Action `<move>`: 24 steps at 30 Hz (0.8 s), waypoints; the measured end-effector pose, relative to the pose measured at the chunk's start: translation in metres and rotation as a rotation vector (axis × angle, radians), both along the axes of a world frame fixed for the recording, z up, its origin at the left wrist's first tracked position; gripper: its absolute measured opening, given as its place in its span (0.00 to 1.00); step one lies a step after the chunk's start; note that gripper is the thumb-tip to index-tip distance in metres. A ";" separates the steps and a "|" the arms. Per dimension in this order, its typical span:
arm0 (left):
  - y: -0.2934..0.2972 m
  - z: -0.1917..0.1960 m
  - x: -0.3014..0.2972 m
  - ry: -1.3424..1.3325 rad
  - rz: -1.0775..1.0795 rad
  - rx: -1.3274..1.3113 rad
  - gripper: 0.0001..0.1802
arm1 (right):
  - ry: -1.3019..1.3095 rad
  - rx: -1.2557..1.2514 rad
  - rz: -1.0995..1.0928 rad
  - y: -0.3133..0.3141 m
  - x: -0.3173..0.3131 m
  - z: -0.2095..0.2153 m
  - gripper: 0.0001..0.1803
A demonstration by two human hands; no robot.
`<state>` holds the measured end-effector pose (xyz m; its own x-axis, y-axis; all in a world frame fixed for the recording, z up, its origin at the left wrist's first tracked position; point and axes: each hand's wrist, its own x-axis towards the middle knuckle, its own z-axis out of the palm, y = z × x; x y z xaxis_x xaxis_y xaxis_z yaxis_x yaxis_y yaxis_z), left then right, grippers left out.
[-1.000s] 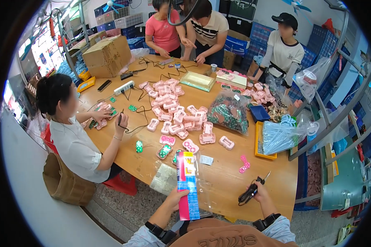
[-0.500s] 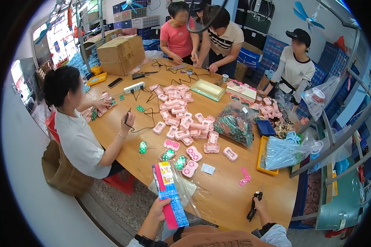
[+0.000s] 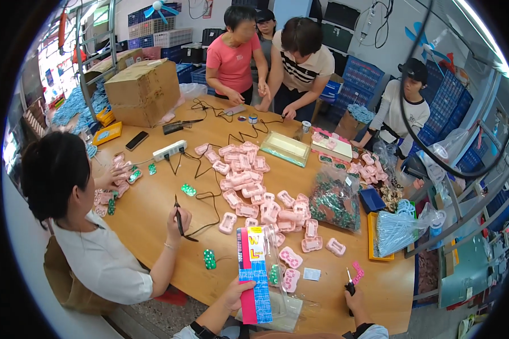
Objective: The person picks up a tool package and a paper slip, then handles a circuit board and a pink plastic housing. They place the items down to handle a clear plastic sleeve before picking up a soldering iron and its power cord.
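My left hand (image 3: 235, 293) is closed on the lower part of a long flat printed package (image 3: 255, 276) in pink, blue and yellow, with clear plastic along its right side. My right hand (image 3: 355, 299), at the table's near right, wraps round a black-handled tool (image 3: 350, 287) with a thin metal tip, its exact kind unclear. Beyond the tool's tip lies a bright pink piece (image 3: 358, 272). Pink patterned shells (image 3: 290, 257) and a white paper slip (image 3: 311, 274) lie between my hands. A green circuit board (image 3: 274, 275) shows through the plastic.
Pink shells (image 3: 247, 181) are heaped mid-table beside a clear bag of green boards (image 3: 336, 198). A yellow tray (image 3: 372, 237) of pale blue sticks stands at right. A worker at left holds a soldering iron (image 3: 179, 217); cords trail from a power strip (image 3: 169, 150). Others stand beyond.
The whole view has shifted. The package in my left hand now stands more upright and further right. My right hand still holds the tool, its tip now beside the bright pink piece.
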<state>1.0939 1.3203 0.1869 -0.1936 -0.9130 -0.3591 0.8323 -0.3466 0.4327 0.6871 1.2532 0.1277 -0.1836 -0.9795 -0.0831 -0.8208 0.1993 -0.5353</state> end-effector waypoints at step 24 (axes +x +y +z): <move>-0.058 0.034 -0.014 0.102 -0.272 -0.211 0.23 | -1.318 0.600 0.168 0.015 0.217 0.138 0.34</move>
